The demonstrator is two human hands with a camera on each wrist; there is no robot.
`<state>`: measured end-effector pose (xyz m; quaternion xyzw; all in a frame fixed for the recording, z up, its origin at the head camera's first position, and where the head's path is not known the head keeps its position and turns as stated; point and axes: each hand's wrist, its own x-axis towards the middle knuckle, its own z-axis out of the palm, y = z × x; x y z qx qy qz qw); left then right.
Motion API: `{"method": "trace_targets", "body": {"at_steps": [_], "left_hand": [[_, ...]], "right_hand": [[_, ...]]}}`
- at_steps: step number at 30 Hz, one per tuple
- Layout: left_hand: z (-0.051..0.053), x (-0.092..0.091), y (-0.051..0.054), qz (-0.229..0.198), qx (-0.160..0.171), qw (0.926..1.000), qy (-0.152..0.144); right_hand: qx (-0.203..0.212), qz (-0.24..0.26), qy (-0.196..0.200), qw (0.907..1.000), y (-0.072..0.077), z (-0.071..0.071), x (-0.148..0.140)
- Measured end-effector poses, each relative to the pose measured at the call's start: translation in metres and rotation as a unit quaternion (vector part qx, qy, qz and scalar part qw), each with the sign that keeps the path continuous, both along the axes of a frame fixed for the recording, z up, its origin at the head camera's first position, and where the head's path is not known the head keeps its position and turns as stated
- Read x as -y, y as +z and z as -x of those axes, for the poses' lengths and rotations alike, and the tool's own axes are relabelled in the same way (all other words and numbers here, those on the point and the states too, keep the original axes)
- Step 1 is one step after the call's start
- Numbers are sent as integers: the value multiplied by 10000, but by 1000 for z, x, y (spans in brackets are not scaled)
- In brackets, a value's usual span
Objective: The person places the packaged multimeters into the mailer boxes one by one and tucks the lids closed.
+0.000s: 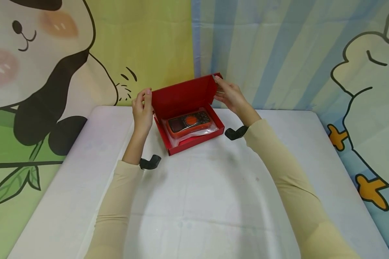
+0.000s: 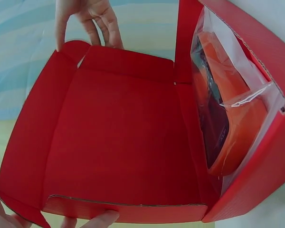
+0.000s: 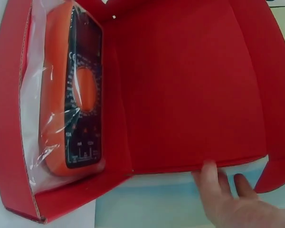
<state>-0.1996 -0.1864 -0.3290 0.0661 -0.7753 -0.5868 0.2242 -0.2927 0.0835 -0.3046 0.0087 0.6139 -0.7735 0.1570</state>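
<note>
A red cardboard box (image 1: 194, 142) stands on the table with its lid (image 1: 181, 93) raised. Inside lies an orange and black multimeter (image 1: 189, 122) in a clear plastic bag (image 3: 38, 156); its round orange dial (image 3: 85, 89) shows in the right wrist view. My left hand (image 1: 143, 109) grips the lid's left side near the corner, thumb toward me. At the opposite side, my right hand (image 1: 231, 94) holds the lid's right corner, its fingers along the side flap. The left wrist view shows both hands at the lid's two sides.
The box sits near the back of a white-covered table (image 1: 194, 201). Behind it hangs a printed cloth backdrop (image 1: 155, 43) with cartoon animals. A black wrist mount (image 1: 150, 162) sticks out from the left wrist, another black mount (image 1: 236, 133) from the right.
</note>
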Motion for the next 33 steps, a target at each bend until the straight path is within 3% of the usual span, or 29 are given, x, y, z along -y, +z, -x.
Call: {"method": "trace_targets", "body": {"at_steps": [9,21,33], "left_hand": [[1,2,-4,-23,-3,9999,-161],[-1,2,-13,19,-122,9998,-166],[-15,-1,-25,482,-560,9973,-27]], "right_hand": [[-58,-387,-206,9990,2,-3,4],[-559,-807,-17,9952,-3,-2,-1],[-861,-1121,405,9891,-12,-13,-12]]}}
